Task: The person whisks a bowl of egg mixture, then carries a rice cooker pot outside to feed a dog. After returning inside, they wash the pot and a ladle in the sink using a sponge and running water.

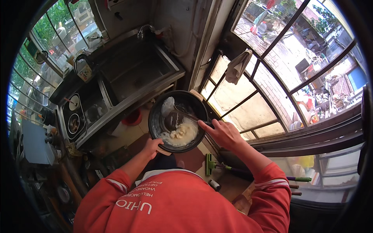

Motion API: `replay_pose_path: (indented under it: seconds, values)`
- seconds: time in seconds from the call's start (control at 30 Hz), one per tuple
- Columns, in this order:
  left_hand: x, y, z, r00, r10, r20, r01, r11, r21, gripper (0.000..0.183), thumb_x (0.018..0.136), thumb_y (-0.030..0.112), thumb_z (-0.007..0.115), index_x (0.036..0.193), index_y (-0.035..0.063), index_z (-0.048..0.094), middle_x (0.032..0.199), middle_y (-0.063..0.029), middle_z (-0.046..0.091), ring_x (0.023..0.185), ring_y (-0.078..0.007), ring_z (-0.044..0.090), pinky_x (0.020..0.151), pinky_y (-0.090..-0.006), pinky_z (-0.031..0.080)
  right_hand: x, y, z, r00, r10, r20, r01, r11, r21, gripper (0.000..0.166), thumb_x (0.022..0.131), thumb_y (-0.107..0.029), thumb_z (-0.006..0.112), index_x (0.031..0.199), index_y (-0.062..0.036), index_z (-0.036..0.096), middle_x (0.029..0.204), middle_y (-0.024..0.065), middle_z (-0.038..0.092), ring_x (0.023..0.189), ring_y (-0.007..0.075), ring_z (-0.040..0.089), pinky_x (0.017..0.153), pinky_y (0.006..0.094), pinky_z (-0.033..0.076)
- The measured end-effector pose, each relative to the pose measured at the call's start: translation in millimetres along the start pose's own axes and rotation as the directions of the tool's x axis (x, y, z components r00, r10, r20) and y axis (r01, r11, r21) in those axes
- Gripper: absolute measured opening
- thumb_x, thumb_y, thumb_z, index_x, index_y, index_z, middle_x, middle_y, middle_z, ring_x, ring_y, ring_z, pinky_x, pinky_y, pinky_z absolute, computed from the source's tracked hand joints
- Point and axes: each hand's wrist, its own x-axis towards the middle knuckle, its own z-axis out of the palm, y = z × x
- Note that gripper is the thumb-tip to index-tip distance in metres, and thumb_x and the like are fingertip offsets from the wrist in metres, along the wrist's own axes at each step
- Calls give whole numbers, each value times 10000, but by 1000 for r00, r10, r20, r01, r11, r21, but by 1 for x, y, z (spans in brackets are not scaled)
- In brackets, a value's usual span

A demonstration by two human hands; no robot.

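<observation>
A dark round pot (154, 128) with two pale side handles is in front of my body. My left hand (151, 148) grips its near handle (163, 151), and the far handle (196, 95) stands free. My right hand (223, 132) is closed around the dark handle of a metal ladle (188, 116). Its coated bowl (168, 106) rests against the upper left inside of the pot. A pale, wet, lumpy mixture (180, 134) lies in the lower right of the pot and smears the walls. What the mixture is, I cannot tell.
At the upper left stands a metal double sink (137, 67) with a faucet (144, 29). Bowls (75, 102) sit in its left basin. A red bucket (131, 117) is on the floor below. To the right are a glazed metal door (253, 110), a hanging cloth (238, 66) and a green-headed mop (209, 164).
</observation>
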Motion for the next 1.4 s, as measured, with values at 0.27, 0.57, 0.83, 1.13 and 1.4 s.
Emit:
replay_pose_path:
  seconds: [0.27, 0.57, 0.83, 1.13, 1.4]
  values:
    - [45, 50, 13, 995, 27, 97, -29, 999, 15, 122, 732, -50, 624, 844, -88, 652, 874, -144, 668, 811, -255, 662, 726, -364, 531, 2, 50, 3, 915, 355, 194, -370, 928, 48, 537, 883, -76, 486, 1398, -213, 426, 886, 190, 566, 645, 358, 630, 562, 452, 512]
    - [105, 69, 30, 983, -82, 163, 75, 996, 45, 119, 759, -41, 602, 864, -81, 644, 864, -139, 659, 805, -265, 660, 739, -391, 544, -22, -87, 61, 631, 732, 259, -719, 425, 549, 546, 876, -140, 579, 1395, -209, 420, 889, 204, 592, 773, 421, 614, 679, 510, 496]
    - [134, 68, 47, 959, -139, 245, 134, 990, 40, 127, 766, -39, 600, 885, -64, 637, 883, -145, 657, 795, -281, 661, 743, -404, 550, 5, -72, 87, 498, 851, 166, -829, 412, 378, 582, 892, -148, 564, 1436, -224, 373, 863, 166, 544, 656, 391, 604, 587, 489, 506]
    - [164, 57, 71, 937, -245, 249, 240, 969, 51, 190, 757, -46, 579, 938, -101, 595, 947, -182, 634, 864, -323, 655, 794, -449, 556, 5, -72, 72, 541, 832, 120, -786, 450, 425, 552, 912, -205, 578, 1433, -256, 402, 833, 137, 521, 622, 343, 603, 533, 460, 494]
    - [162, 33, 124, 882, -343, 323, 405, 902, -150, 271, 773, -43, 562, 1031, -123, 558, 1059, -209, 613, 967, -354, 631, 882, -488, 528, 18, -8, 95, 619, 777, 113, -690, 470, 551, 599, 893, -207, 607, 1450, -214, 386, 942, 137, 545, 798, 333, 608, 616, 445, 515]
